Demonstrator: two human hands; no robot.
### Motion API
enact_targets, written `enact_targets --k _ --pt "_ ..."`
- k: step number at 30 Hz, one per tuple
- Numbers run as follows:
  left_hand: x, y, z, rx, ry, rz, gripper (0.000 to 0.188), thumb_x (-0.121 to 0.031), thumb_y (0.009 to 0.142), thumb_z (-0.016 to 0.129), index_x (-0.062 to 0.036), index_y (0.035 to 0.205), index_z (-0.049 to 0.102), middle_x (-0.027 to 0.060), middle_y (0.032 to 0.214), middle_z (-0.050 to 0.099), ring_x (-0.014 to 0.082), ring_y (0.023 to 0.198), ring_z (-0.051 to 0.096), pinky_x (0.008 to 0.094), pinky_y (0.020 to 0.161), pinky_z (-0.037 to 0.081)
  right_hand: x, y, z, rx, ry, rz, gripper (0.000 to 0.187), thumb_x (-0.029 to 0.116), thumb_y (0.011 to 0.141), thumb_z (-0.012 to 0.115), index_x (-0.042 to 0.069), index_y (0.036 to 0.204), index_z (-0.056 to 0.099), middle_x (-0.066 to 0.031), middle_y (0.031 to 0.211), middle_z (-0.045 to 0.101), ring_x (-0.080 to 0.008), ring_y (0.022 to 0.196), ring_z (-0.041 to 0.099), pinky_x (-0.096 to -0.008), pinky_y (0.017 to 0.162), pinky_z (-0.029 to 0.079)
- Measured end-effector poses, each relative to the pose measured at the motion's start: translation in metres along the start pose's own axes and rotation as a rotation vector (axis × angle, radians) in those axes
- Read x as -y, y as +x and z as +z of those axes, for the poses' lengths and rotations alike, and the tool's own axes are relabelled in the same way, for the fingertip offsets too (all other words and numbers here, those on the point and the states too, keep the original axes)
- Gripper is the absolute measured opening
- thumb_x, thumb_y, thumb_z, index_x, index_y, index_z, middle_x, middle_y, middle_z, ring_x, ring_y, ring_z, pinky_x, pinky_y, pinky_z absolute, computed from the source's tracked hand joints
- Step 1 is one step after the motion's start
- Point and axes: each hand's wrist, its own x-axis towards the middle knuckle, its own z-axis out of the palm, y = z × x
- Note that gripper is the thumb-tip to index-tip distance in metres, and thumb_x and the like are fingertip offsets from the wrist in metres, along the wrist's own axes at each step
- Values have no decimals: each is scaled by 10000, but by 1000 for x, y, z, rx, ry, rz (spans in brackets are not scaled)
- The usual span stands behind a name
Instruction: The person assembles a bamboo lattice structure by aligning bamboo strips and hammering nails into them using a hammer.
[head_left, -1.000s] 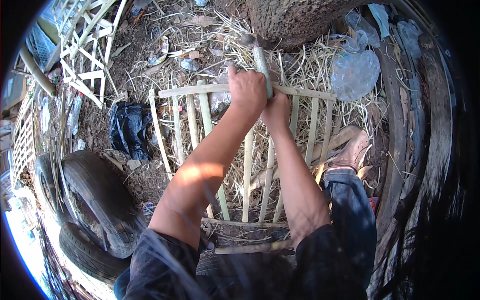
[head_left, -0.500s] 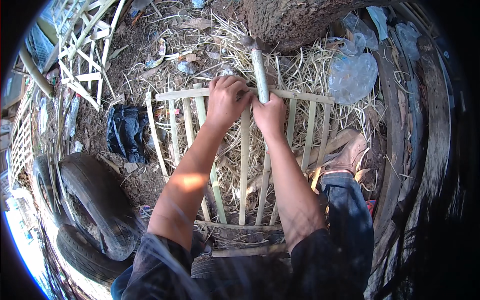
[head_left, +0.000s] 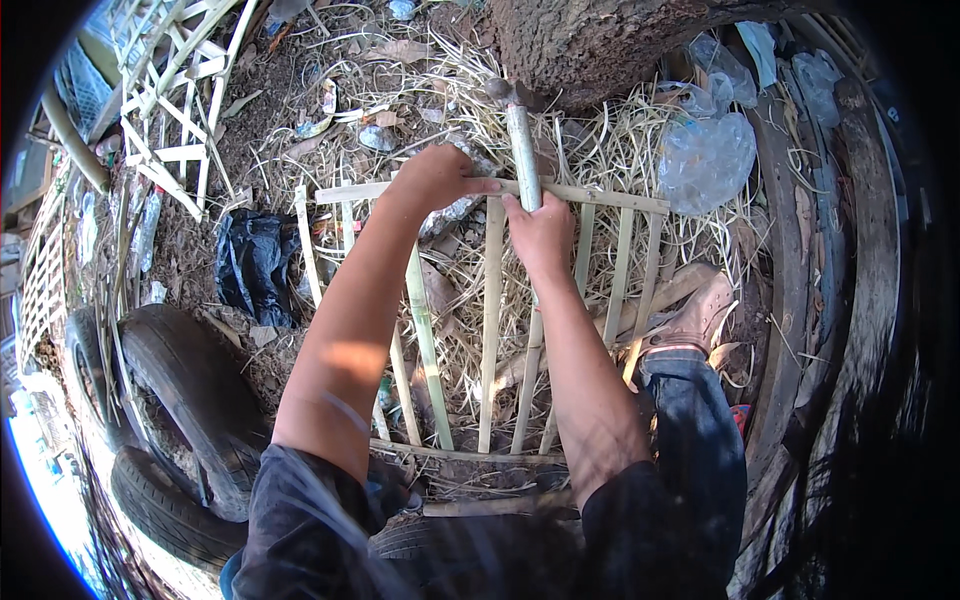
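Note:
A bamboo frame [head_left: 492, 320] lies on the ground before me, several flat slats running from a far crosswise strip [head_left: 625, 201] to a near one. My left hand [head_left: 435, 182] is closed around the far strip left of centre, thumb stretched along it to the right; its other fingers are mostly hidden. Closed on the handle of a hammer [head_left: 521, 150], my right hand [head_left: 541, 232] rests at the same strip. The hammer's dark head points away from me, near the tree trunk. A pale grey lump [head_left: 452, 215] shows beneath the strip by my left hand.
A thick tree trunk [head_left: 590, 50] stands beyond the frame. Dry shavings and litter cover the ground. Black plastic [head_left: 255, 265] and old tyres [head_left: 190, 370] lie left, below a woven bamboo lattice [head_left: 180, 110]. Clear plastic bags [head_left: 705, 165] and wooden beams [head_left: 785, 330] lie right, beyond my shod foot [head_left: 695, 315].
My left hand has shifted slightly left and away from the right hand, its thumb now extended along the strip. The grey lump has come into view. The right hand and hammer have barely moved.

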Motion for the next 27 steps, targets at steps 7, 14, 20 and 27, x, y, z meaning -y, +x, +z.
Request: enact_targets --k 7,14,20,27 --pt "-9 18 -16 309 157 -69 710 -732 765 608 -36 677 717 108 681 692 264 721 692 406 754 541 -5 1 1 3 -24 -6 324 289 803 753 -22 831 670 -173 660 649 -330 639 657 -425 642 498" --pt "-8 19 -23 467 -86 -103 735 -692 791 630 28 653 682 104 630 668 213 582 669 338 577 561 0 -1 0 -1 -17 -16 309 276 806 752 -20 829 669 -170 656 649 -322 634 656 -426 645 500" --pt "-8 15 -25 469 -87 -114 756 -710 785 620 28 626 665 114 622 655 214 560 659 332 543 554 2 -1 -2 5 -9 -8 313 284 804 752 -17 832 674 -171 657 654 -325 635 661 -429 646 501" --pt "-5 18 -18 413 107 -124 858 -851 690 557 -9 585 687 121 654 676 278 709 695 404 750 559 7 1 -7 86 12 58 332 275 813 731 -43 886 672 -238 738 662 -416 740 657 -460 679 500"
